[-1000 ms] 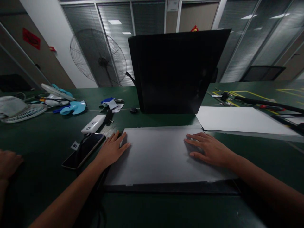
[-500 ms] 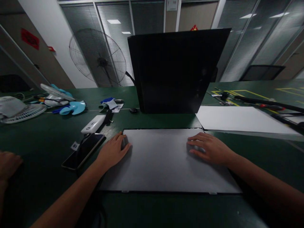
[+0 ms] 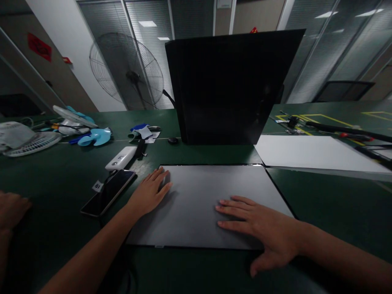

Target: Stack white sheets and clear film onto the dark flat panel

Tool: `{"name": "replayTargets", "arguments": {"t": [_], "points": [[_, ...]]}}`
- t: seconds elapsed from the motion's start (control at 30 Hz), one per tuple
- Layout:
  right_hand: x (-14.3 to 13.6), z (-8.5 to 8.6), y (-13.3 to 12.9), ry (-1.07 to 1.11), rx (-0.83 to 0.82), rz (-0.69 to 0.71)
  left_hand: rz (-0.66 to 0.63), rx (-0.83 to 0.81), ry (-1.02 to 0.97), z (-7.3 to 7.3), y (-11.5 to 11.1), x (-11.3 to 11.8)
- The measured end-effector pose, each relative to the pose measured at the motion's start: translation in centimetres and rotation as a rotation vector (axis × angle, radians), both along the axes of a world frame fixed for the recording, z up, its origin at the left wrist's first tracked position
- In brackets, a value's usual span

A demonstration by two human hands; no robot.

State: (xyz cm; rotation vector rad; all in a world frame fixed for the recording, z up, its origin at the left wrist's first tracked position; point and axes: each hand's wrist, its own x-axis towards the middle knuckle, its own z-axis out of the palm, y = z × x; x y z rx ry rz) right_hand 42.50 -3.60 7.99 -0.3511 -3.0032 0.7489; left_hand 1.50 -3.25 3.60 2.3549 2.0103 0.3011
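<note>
A flat greyish-white panel (image 3: 196, 204) with thin black edges lies on the green table in front of me. My left hand (image 3: 150, 192) rests at its upper left side, fingers stretched out and holding nothing. Over the panel's lower right part is my right hand (image 3: 260, 224), open, fingers spread towards the left and the thumb reaching past the near edge. Whether the right palm touches the surface I cannot tell. That hand and its wrist hide the panel's near right corner.
Behind the panel stands a large upright black screen-like board (image 3: 229, 90). To the left lie a phone (image 3: 108, 194), a white box-shaped device (image 3: 121, 158) and fan parts (image 3: 94, 137). White sheets (image 3: 315, 151) lie at right. Another person's hand (image 3: 14, 208) is at far left.
My right hand has moved left and towards me, from the panel's upper right area to its lower right. The left hand has stayed almost in place. The view has shifted slightly.
</note>
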Motion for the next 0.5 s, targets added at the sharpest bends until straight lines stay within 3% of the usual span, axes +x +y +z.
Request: {"name": "replayTargets", "arguments": {"t": [0.5], "points": [[1.6, -1.2, 1.9, 0.021, 0.136, -0.18, 0.083, 0.004, -0.092, 0.2, 0.2, -0.3]]}}
